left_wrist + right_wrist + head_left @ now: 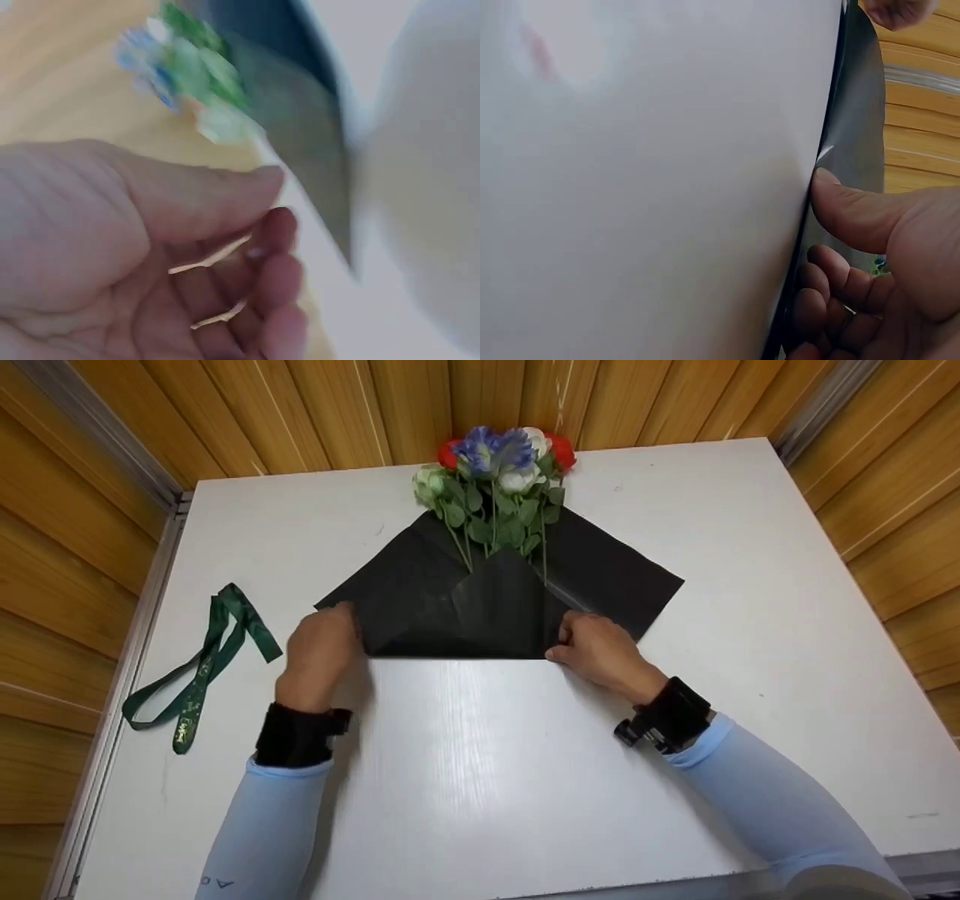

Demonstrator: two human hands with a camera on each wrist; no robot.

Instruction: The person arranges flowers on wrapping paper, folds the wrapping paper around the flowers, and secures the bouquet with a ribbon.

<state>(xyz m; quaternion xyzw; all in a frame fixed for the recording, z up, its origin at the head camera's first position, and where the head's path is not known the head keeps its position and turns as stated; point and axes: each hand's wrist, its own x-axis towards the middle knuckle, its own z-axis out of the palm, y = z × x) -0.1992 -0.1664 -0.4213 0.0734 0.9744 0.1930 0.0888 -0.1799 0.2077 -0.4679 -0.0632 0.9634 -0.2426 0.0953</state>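
A sheet of black wrapping paper lies on the table, its near edge folded straight and a flap turned up over the flower stems. The bouquet of artificial flowers rests on it, with blue, white, red and pale green blooms pointing away from me. My left hand is beside the paper's left corner. In the left wrist view its fingers are loosely curled, with nothing seen between them and the thumb. At the right end of the near fold, my right hand pinches the paper, thumb along the edge.
A dark green ribbon with gold print lies looped on the left of the white table. Wood-panelled walls stand behind and at both sides, close to the flower heads at the back.
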